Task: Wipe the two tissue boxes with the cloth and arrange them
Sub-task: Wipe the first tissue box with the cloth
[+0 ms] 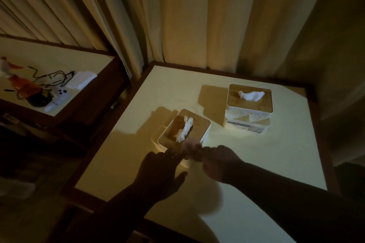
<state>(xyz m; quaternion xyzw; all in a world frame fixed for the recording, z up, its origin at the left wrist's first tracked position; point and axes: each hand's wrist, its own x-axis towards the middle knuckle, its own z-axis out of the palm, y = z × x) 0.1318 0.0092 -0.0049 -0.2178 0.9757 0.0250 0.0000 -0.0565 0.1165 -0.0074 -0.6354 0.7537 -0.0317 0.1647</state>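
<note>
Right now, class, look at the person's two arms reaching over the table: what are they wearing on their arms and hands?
The scene is dim, so detail is limited. The left hand and right hand look bare: no gloves, rings or watch can be made out. The right forearm seems covered by a dark long sleeve; whether the left arm has one cannot be told. No markings show.

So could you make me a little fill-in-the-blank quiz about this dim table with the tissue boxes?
1. The table holds ___ tissue boxes.
2. Both hands, the left hand and the right hand, are at the ___ tissue box.
3. The far tissue box has a ___ tissue sticking out of its lid.
4. Behind the table hang ___.

Missing words: two; near; white; curtains
</note>
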